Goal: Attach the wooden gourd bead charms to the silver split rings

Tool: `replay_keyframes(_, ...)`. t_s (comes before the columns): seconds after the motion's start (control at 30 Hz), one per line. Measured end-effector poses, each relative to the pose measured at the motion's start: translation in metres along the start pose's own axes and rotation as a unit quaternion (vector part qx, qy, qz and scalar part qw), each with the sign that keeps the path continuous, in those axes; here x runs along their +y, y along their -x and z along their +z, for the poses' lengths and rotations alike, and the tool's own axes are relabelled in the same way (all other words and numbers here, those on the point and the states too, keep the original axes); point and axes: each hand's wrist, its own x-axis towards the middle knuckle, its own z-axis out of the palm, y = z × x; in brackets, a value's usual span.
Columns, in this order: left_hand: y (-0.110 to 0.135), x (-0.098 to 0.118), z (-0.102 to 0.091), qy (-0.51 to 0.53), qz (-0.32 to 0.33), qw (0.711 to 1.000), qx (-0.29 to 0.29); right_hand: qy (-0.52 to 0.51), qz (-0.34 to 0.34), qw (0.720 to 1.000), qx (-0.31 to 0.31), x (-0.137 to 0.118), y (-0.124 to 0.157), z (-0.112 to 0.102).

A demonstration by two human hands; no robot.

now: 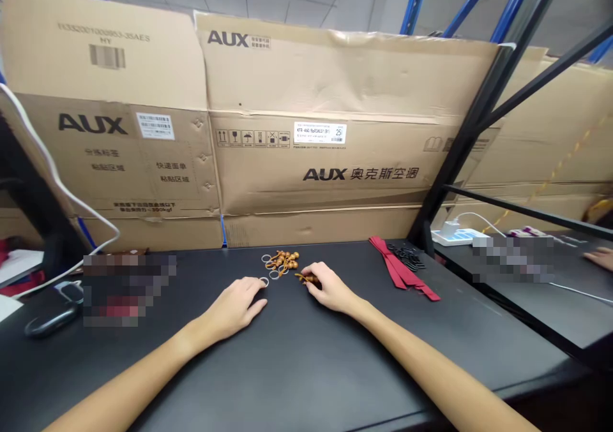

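My left hand rests on the black tabletop, thumb apart from its outstretched fingers. At its fingertips is a metal key ring, which they seem to touch. Fingers and thumb of my right hand close round a brown beaded keychain, its cord end sticking out to the left; the rest is hidden by the fingers. Just beyond both hands lies a small pile of similar beaded keychains, with golden-brown beads, orange-brown cords and silver rings.
Red straps lie at the right beside a heap of black clips or cords. Cardboard sheets stand behind the table. A black rack post rises at the right; beyond it another person's hand shows. A dark mouse-like object sits left.
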Motion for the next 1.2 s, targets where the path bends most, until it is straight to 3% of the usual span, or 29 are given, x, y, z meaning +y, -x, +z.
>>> replay_keyframes(0.17, 0.002, 0.017, -0.001, 0.054, 0.047, 0.997, -0.024, -0.076, -0.038, 0.996, -0.041, -0.019, 0.000, -0.003)
replay_keyframes(0.43, 0.001, 0.013, 0.003, 0.029, 0.025, 0.999, -0.006, -0.029, -0.068, 0.997, -0.038, -0.015, -0.002, -0.009)
replay_keyframes(0.83, -0.001, 0.018, -0.003, 0.051, 0.022, 0.998, -0.015, 0.008, -0.028, 0.999, -0.015, -0.016, -0.002, -0.003)
replay_keyframes(1.2, -0.003, 0.017, 0.003, 0.017, 0.031, 0.999, -0.037, 0.026, 0.000, 1.000, 0.007, -0.018, -0.002, 0.001)
